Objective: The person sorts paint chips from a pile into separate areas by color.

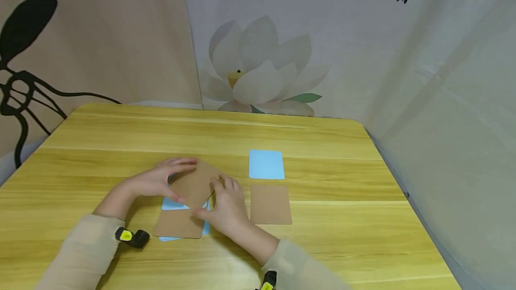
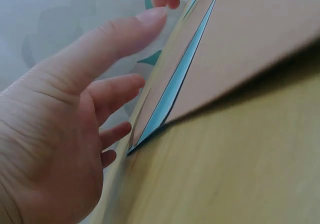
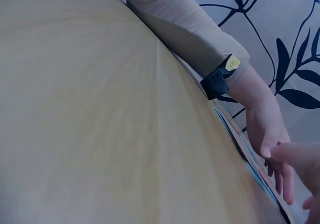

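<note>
Turned brown card [image 1: 196,184] sits left of the table's middle, between the 2 hands, corner-on to the other cards. Can't tell whether it lies flat or is slightly raised.

Left hand [image 1: 155,181]: thumb and fingers spread wide around the card's left corner, thumb at the near-left edge, fingers by the far corner. Left wrist view shows a clear gap between thumb and fingers, nothing pinched.

Right hand [image 1: 229,205]: on the card's right side, fingers bent loosely at the right corner, thumb pointing left at the near corner. Thumb and fingers well apart. Contact at the edge likely, firm hold can't be confirmed.

Under and near the turned card: near brown card [image 1: 177,225], squared to the table. Blue layers [image 1: 174,204] peek out beneath both, at left, right and near edges; count unclear.

Right of the right hand, 2 separate cards: right brown card [image 1: 271,207] near, blue card [image 1: 266,164] just far of it, small gap between.

All on the wood table [image 1: 330,191]. Each wrist has a black device with a yellow label, left one [image 1: 133,237]. Far side: curtain with lotus print [image 1: 266,75].
</note>
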Demonstrator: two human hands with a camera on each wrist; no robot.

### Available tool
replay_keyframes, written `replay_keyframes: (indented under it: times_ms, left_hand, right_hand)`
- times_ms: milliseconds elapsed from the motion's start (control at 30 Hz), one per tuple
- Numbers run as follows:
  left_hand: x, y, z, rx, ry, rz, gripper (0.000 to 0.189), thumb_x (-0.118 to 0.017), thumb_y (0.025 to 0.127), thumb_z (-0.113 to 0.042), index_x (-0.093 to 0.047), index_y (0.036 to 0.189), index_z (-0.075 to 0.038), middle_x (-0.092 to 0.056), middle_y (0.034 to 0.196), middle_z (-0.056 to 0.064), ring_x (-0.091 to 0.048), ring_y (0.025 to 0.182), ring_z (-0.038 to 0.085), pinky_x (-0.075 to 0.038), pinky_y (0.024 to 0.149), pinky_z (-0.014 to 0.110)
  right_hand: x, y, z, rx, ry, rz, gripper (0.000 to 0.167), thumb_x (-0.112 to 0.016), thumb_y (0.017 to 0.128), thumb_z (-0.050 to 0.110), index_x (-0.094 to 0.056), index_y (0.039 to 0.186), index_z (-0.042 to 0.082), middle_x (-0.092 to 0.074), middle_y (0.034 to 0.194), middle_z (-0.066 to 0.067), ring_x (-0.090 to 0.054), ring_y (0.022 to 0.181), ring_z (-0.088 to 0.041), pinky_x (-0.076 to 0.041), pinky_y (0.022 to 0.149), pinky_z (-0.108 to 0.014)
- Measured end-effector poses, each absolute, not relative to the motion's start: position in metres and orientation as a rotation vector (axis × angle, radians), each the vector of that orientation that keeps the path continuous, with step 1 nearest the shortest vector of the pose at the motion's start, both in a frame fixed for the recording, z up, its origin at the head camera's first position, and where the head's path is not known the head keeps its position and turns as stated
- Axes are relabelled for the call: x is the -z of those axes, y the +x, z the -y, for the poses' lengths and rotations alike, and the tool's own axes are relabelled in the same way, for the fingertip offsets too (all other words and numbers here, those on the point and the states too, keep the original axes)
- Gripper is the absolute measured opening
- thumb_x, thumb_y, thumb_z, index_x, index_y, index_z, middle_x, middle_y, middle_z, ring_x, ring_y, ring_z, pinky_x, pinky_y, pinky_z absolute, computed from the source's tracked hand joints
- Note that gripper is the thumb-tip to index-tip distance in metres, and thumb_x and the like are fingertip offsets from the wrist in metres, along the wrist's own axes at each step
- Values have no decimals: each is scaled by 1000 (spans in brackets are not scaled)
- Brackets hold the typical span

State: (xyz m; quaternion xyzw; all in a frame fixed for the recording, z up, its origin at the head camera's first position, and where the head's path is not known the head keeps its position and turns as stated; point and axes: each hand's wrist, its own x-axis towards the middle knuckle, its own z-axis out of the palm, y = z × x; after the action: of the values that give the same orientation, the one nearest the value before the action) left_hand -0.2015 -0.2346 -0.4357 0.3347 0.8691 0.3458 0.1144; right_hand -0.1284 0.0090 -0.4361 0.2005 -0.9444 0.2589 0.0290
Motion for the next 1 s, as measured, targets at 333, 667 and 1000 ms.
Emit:
replay_keyframes:
  times_ms: [333,667,1000]
  left_hand:
    - [442,-203,233,-965,1000,-2583,94,-84,67,-45,-44,143,-5,-32,151,9,-19,136,40,-13,97,70]
    - [444,-203,234,-958,1022,-2588,96,-84,65,-45,-44,143,-4,-33,151,11,-19,136,39,-13,97,69]
    - [442,-203,233,-960,1019,-2589,96,-85,65,-45,-44,143,-5,-33,150,11,-19,136,39,-12,98,68]
  right_hand:
    - [441,-129,3,-723,535,2968,90,-74,72,61,-47,139,7,-37,146,-14,-32,133,-30,-24,109,-46]
    - [445,-132,7,-685,494,2992,89,-75,72,58,-47,139,6,-36,146,-13,-31,134,-29,-23,110,-44]
    - [445,-136,7,-620,501,2981,85,-75,73,56,-51,136,5,-42,139,-11,-35,129,-26,-26,108,-40]
